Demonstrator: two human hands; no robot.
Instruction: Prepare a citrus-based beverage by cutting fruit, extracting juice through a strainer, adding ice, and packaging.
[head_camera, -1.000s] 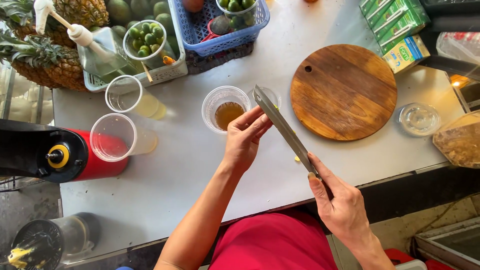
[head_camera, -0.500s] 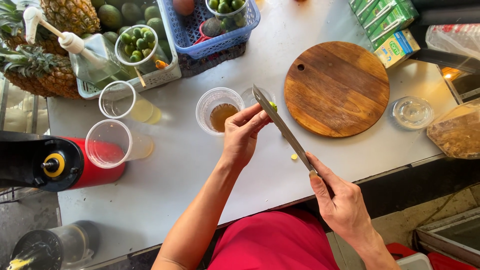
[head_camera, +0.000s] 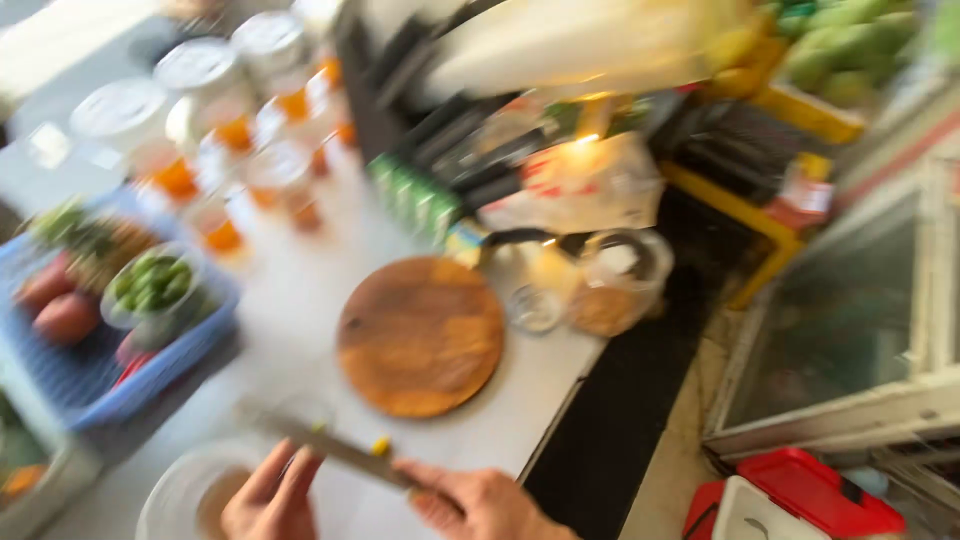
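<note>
The view is heavily blurred. My right hand (head_camera: 480, 505) grips the handle of a long knife (head_camera: 330, 445) at the bottom edge. My left hand (head_camera: 270, 500) has its fingers on the blade, over a clear plastic cup (head_camera: 185, 495) with brownish liquid. A small yellow-green bit sits on the blade. A round wooden cutting board (head_camera: 420, 335) lies on the white table just beyond the knife.
A blue basket (head_camera: 95, 370) with a bowl of green limes (head_camera: 152, 285) and reddish fruit stands at the left. Several cups with orange contents (head_camera: 220, 235) line the back. Green cartons (head_camera: 415, 205) and glass bowls (head_camera: 610, 290) are behind the board. A red-lidded box (head_camera: 800, 495) sits on the floor.
The camera has swung sharply up and to the right, blurring everything. Both hands with the knife now sit at the bottom edge; the grip looks the same.
</note>
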